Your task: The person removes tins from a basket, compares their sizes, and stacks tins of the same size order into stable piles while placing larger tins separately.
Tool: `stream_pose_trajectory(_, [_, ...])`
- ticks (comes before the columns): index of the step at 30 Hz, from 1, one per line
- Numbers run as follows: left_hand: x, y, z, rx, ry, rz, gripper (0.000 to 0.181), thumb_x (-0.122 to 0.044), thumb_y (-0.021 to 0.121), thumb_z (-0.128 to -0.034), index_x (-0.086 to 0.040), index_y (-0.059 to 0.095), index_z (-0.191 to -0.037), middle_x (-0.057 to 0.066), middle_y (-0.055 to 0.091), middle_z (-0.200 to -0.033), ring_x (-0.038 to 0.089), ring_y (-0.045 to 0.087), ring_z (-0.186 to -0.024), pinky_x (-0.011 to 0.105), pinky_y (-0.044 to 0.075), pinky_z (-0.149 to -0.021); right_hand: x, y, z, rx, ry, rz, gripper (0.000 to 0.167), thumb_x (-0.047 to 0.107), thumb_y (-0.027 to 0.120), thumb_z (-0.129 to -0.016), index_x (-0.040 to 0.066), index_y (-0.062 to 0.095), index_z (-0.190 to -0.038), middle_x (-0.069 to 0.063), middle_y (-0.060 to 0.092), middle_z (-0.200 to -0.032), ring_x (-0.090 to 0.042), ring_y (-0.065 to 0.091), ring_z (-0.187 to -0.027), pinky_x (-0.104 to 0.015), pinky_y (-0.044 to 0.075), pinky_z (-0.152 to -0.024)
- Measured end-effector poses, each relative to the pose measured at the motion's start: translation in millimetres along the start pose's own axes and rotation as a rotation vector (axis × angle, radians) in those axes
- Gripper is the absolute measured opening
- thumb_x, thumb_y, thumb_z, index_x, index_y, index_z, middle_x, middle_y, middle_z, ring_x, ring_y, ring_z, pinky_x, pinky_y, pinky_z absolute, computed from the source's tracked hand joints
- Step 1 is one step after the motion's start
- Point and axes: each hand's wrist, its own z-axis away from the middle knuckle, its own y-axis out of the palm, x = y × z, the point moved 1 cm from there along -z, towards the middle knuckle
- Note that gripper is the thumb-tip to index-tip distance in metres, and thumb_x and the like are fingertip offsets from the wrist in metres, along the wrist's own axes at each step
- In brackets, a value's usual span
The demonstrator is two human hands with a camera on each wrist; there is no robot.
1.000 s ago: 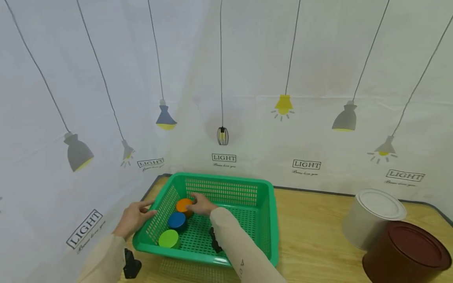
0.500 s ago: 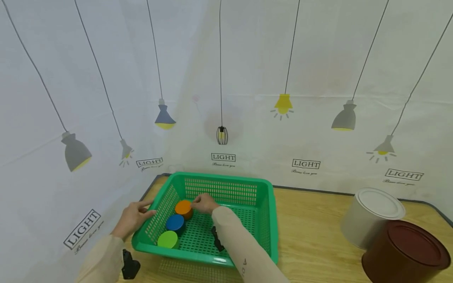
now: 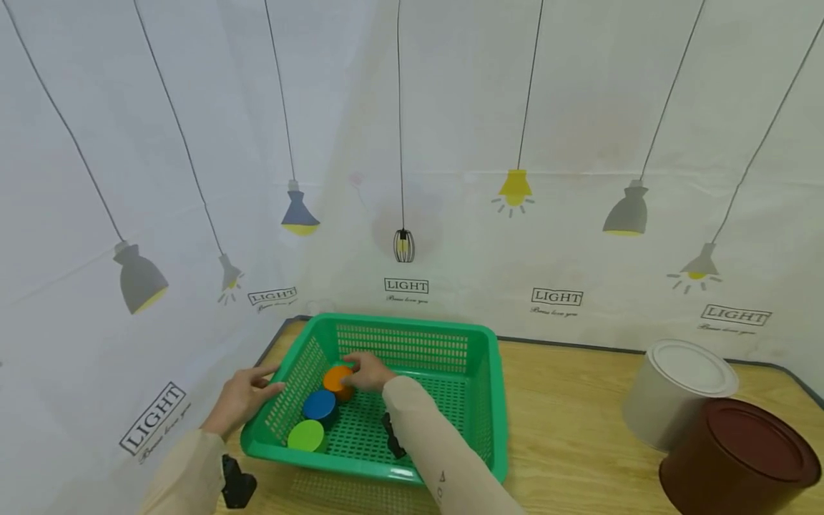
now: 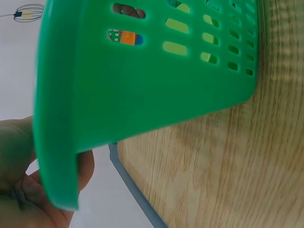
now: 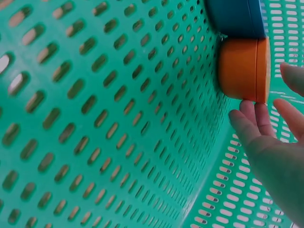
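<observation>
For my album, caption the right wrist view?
Right hand at an orange container, blue container alongside, in a green basket.

You wear long beige sleeves [image 3: 434,447], with small dark markings [image 3: 441,485] at lower centre, and a black angular wrist piece [image 3: 238,484], lower left.

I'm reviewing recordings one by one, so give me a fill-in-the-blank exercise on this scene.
The right hand touches the ____ container.
The blue container sits between it and the ____ container.
The rim of the green basket is gripped by the ____ hand.
The boxed word on the backdrop is ____.
Missing words: orange; lime green; left; LIGHT.
</observation>
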Motion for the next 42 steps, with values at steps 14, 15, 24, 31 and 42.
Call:
stream_pose_trajectory(14, [0.4,-3.1,0.8,0.01,-0.027,0.0,0.054,-0.024,0.057,-0.0876,0.004,0.039,-0.13,0.029,0.052,-0.107,0.029,0.056,-0.086,0.041,0.047,-0.069,-4.6,-15.8,12.7,-0.096,0.081,-0.077,0.014,0.005,0.064,-0.08,-0.004,0.067,-0.09,-0.011,0.063,-0.086,-0.021,0.061,-0.073,-0.032,0.051,-0.066])
stream_pose_trajectory(15, [0.7,-3.6,0.7,0.01,-0.032,0.001,0.054,-0.024,0.057,-0.0876,0.004,0.039,-0.13,0.029,0.052,-0.107,0.029,0.056,-0.085,0.04,0.048,-0.068,-3.4,-17.6,14.6,-0.082,0.085,-0.07,0.013,0.006,0.064,-0.08,-0.004,0.067,-0.089,-0.011,0.063,-0.085,-0.022,0.062,-0.073,-0.033,0.052,-0.066])
stream_pose_trajectory(24, [-0.7,-1.9,1.4,0.008,-0.05,0.011,0.054,-0.022,0.057,-0.0873,0.004,0.039,-0.131,0.03,0.051,-0.108,0.028,0.056,-0.084,0.039,0.048,-0.067,-3.6,-15.2,19.1,-0.004,0.038,-0.001,0.036,0.005,0.068,-0.077,0.0,0.058,-0.112,-0.012,0.056,-0.109,-0.026,0.055,-0.097,-0.034,0.047,-0.079])
stream_pose_trajectory(31, [-4.0,1.3,-1.3,0.004,-0.027,0.026,0.052,-0.018,0.058,-0.0869,0.005,0.04,-0.129,0.03,0.053,-0.104,0.023,0.058,-0.075,0.036,0.049,-0.063,-5.5,-14.6,21.8,0.055,-0.001,0.01,0.043,0.005,0.068,-0.077,0.001,0.055,-0.118,-0.015,0.052,-0.118,-0.03,0.047,-0.109,-0.039,0.042,-0.086])
stream_pose_trajectory(42, [-4.1,0.0,1.2,-0.009,0.0,0.007,0.051,-0.019,0.058,-0.0869,0.007,0.041,-0.128,0.031,0.054,-0.102,0.021,0.058,-0.07,0.036,0.049,-0.06,-10.1,-19.3,26.0,0.11,0.05,-0.039,0.031,0.003,0.072,-0.073,0.001,0.06,-0.102,-0.011,0.056,-0.094,-0.022,0.056,-0.08,-0.034,0.051,-0.068])
